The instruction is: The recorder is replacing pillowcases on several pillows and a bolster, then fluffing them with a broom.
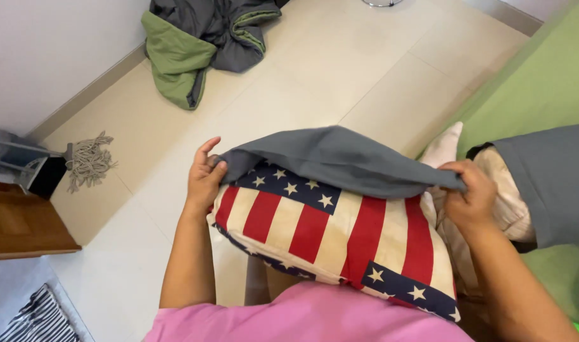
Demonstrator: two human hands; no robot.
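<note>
A pillow with red and cream stripes and white stars on dark blue rests against my body, low in the middle of the view. A grey pillowcase lies over its far end. My left hand pinches the left edge of the grey pillowcase. My right hand grips its right edge, so the opening is stretched across the pillow's top.
A green and grey quilt lies crumpled on the tiled floor at the back. A mop head sits by the left wall. On the right is a green-covered bed with another pillow in a grey case. A wooden door stands at left.
</note>
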